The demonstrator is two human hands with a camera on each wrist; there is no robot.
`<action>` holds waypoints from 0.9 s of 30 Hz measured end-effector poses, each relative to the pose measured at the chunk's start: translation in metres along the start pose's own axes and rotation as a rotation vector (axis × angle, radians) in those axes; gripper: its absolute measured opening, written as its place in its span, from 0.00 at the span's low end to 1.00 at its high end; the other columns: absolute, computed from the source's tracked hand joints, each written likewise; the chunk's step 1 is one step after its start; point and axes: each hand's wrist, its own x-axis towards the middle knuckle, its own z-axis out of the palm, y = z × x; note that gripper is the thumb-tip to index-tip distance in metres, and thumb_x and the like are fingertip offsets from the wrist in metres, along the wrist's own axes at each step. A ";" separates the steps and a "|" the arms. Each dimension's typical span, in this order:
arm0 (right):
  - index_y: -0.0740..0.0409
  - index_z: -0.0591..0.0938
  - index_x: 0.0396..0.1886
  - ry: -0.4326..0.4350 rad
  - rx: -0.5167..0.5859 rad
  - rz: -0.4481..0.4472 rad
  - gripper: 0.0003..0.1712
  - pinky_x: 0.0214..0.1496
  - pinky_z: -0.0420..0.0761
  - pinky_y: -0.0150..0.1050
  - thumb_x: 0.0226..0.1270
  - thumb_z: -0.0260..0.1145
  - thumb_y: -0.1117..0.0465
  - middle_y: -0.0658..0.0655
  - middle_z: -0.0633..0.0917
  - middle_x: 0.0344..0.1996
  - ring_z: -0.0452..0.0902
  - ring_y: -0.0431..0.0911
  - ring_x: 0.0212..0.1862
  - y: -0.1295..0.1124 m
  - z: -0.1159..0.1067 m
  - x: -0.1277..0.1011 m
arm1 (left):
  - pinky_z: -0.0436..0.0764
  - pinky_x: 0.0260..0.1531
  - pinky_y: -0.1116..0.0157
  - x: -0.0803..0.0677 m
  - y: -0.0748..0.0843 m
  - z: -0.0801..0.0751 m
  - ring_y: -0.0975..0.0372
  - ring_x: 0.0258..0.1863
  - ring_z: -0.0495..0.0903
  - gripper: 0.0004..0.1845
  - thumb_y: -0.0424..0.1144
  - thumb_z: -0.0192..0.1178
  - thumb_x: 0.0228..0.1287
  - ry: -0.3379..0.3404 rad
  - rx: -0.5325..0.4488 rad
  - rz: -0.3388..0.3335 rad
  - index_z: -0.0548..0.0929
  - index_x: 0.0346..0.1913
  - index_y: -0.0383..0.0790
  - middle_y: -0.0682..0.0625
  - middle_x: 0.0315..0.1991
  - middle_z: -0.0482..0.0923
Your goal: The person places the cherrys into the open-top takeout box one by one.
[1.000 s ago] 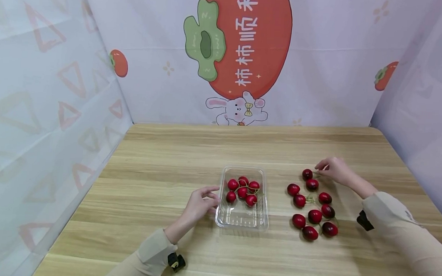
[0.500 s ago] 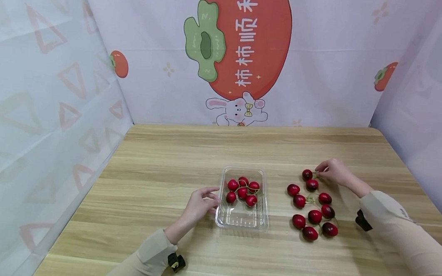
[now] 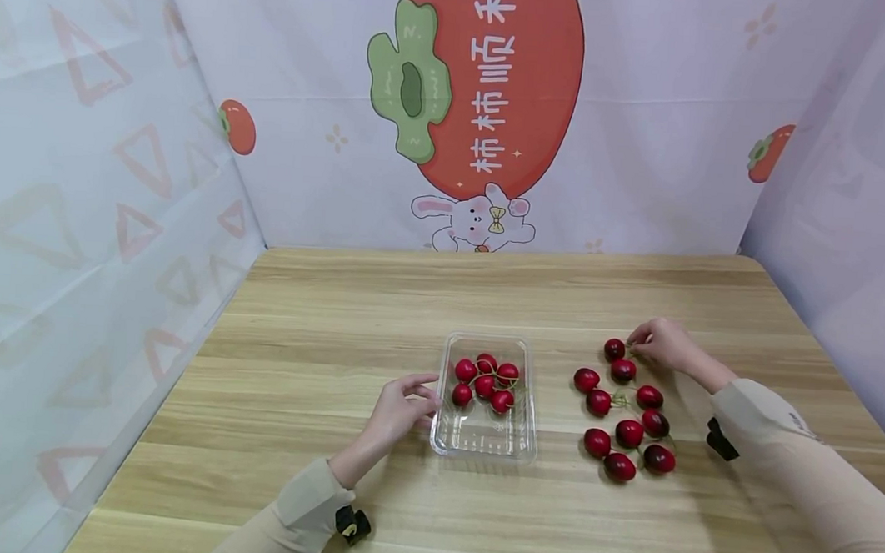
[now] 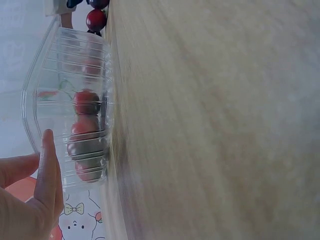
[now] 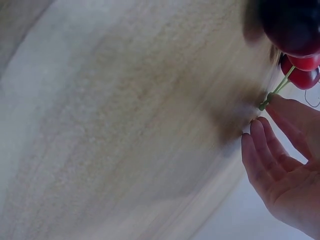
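Observation:
In the head view my left hand (image 3: 398, 409) is at the left side of the clear plastic box (image 3: 479, 441). The left wrist view shows fairly straight fingers (image 4: 47, 165) touching its side near the rim. Several red cherries (image 3: 485, 386) with green stems lie inside, toward the far end. My right hand (image 3: 664, 342) is beside the farthest pair of loose cherries (image 3: 623, 370). In the right wrist view its fingertips pinch the end of their green stem (image 5: 280, 87), while the other fingers are bent below. Those cherries rest on the table.
More dark red cherries (image 3: 629, 434), in stemmed bunches, lie on the wooden table (image 3: 320, 328) to the right of the box. A printed cloth (image 3: 304, 186) hangs behind the table, with further cloth at both sides. Each wrist carries a black camera (image 3: 353, 525).
My right hand and forearm have shifted slightly left, the fingertips drawing in on the stem of the far cherries. Left hand, box and cherries stay in place.

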 end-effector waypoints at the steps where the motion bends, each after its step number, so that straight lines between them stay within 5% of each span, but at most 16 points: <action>1: 0.73 0.81 0.26 -0.003 0.004 0.001 0.04 0.18 0.71 0.29 0.50 0.62 0.74 0.62 0.82 0.22 0.71 0.43 0.22 -0.001 0.000 0.000 | 0.85 0.26 0.60 0.000 0.000 0.000 0.64 0.21 0.78 0.23 0.22 0.57 0.51 0.000 0.001 0.001 0.69 0.53 0.24 0.42 0.32 0.76; 14: 0.70 0.80 0.22 -0.029 -0.014 0.024 0.02 0.21 0.70 0.31 0.50 0.62 0.74 0.56 0.80 0.18 0.69 0.41 0.22 0.000 0.001 0.005 | 0.85 0.26 0.60 0.002 -0.002 -0.001 0.64 0.21 0.77 0.23 0.22 0.57 0.51 -0.003 0.004 -0.005 0.70 0.53 0.24 0.42 0.32 0.76; 27: 0.70 0.75 0.20 -0.155 -0.047 -0.013 0.05 0.21 0.68 0.30 0.52 0.54 0.74 0.51 0.73 0.15 0.65 0.40 0.20 0.003 0.003 0.010 | 0.85 0.27 0.61 0.002 -0.002 0.001 0.65 0.20 0.77 0.23 0.23 0.58 0.50 0.009 0.011 -0.016 0.71 0.53 0.25 0.42 0.32 0.76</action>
